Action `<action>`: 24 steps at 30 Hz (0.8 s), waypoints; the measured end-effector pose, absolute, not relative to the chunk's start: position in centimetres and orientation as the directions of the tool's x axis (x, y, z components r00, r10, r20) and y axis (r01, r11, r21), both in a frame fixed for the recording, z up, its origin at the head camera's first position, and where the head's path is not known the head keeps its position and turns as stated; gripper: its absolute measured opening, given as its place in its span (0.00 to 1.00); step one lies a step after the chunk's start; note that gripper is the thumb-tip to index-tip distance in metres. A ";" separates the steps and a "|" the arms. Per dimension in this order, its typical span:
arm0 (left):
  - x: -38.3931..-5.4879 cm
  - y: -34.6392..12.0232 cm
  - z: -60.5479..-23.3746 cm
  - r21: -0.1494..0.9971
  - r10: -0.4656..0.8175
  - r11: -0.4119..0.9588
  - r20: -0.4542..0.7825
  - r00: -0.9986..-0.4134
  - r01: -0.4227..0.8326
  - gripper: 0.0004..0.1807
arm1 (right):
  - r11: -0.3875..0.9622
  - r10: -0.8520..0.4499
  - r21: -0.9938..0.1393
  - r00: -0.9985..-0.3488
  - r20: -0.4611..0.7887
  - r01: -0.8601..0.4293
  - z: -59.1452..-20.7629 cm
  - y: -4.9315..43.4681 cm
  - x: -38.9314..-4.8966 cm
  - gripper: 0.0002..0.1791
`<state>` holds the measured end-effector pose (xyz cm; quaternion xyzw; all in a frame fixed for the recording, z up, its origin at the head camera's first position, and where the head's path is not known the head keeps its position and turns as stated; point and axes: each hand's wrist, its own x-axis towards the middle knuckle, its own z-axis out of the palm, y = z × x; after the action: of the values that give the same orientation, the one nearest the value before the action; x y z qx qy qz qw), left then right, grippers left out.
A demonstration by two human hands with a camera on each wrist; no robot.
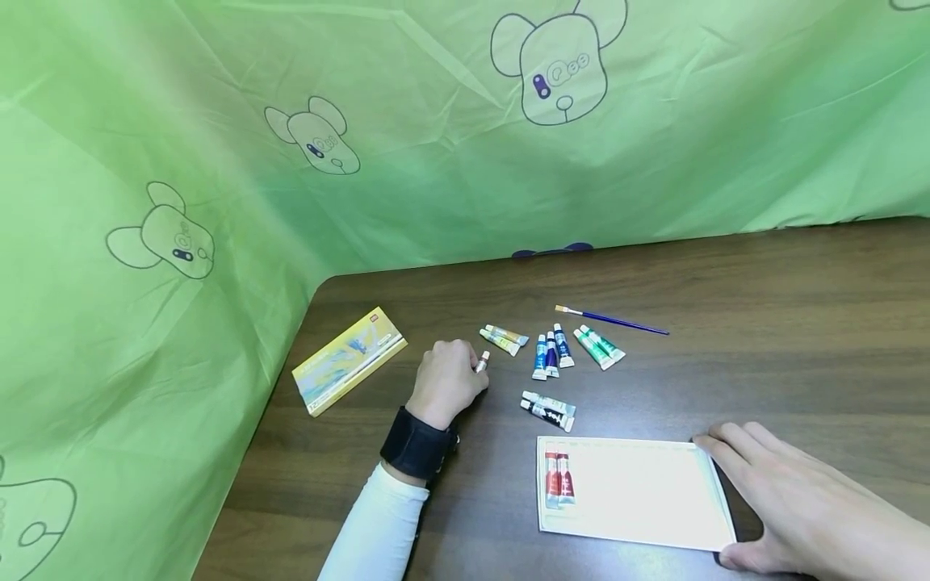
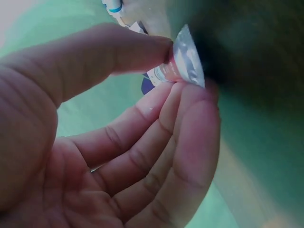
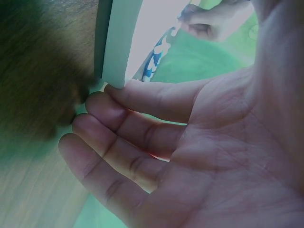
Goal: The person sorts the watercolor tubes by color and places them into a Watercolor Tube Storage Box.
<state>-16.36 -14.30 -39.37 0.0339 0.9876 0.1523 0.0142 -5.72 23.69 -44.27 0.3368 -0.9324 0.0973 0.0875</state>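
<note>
My left hand [image 1: 446, 379] pinches a small paint tube [image 1: 483, 361] between thumb and fingers, left of the other tubes. In the left wrist view the tube's silver crimped end [image 2: 189, 59] juts out past the fingertips, with a reddish-brown label partly hidden behind the thumb. My right hand [image 1: 785, 500] spans the right end of a shallow white tray [image 1: 639, 492], thumb at the near corner and index fingertip at the far one. In the right wrist view the index finger touches the tray corner [image 3: 116, 71]. Two red paint tubes [image 1: 559, 478] lie side by side at the tray's left end.
Beyond the tray lie a black tube [image 1: 546, 413] and a pale one [image 1: 550, 402], yellowish tubes [image 1: 501, 340], blue tubes [image 1: 550, 355] and green tubes [image 1: 599, 347]. A blue-handled paintbrush [image 1: 617, 320] lies behind. A yellow box [image 1: 349, 359] sits left, near the green curtain [image 1: 407, 202].
</note>
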 end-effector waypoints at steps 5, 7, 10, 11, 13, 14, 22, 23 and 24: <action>-15.9 -14.4 -39.4 0.277 0.067 0.959 -0.031 -0.997 0.056 0.26 | 0.761 -0.603 -0.119 -0.763 0.234 -0.638 -44.5 23.7 -5.7 0.60; -15.7 -14.4 -39.3 0.267 0.064 0.962 -0.031 -0.997 0.053 0.26 | 0.761 -0.601 -0.131 -0.766 0.227 -0.636 -44.5 23.8 -5.7 0.59; -15.3 -14.1 -39.0 0.262 0.068 0.964 -0.038 -0.997 0.056 0.23 | 0.760 -0.604 -0.124 -0.764 0.228 -0.638 -44.6 23.8 -5.7 0.58; -15.1 -14.0 -38.8 0.266 0.076 0.962 -0.035 -0.996 0.064 0.22 | 0.761 -0.604 -0.118 -0.763 0.230 -0.638 -44.6 23.8 -5.7 0.57; -14.6 -13.6 -38.4 0.276 0.098 0.957 -0.030 -0.995 0.086 0.17 | 0.755 -0.608 -0.130 -0.760 0.228 -0.643 -44.6 23.9 -5.8 0.57; -14.3 -13.3 -38.2 0.279 0.115 0.954 -0.020 -0.993 0.105 0.14 | 0.757 -0.607 -0.125 -0.760 0.231 -0.642 -44.7 23.9 -5.8 0.57; -10.8 -9.9 -37.1 0.249 0.317 0.914 0.057 -0.947 0.321 0.08 | 0.755 -0.605 -0.122 -0.756 0.249 -0.644 -44.9 23.9 -5.7 0.56; -10.2 -9.5 -37.1 0.239 0.345 0.906 0.058 -0.937 0.348 0.09 | 0.755 -0.604 -0.124 -0.756 0.251 -0.644 -44.8 23.9 -5.7 0.56; -9.6 -9.0 -37.0 0.222 0.370 0.901 0.055 -0.927 0.372 0.08 | 0.754 -0.604 -0.125 -0.756 0.252 -0.644 -44.8 23.9 -5.7 0.56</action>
<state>-9.55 -9.00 -37.02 0.1903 0.9750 0.1149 -0.0056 -5.71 23.90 -44.78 0.3351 -0.9314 0.1026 0.0986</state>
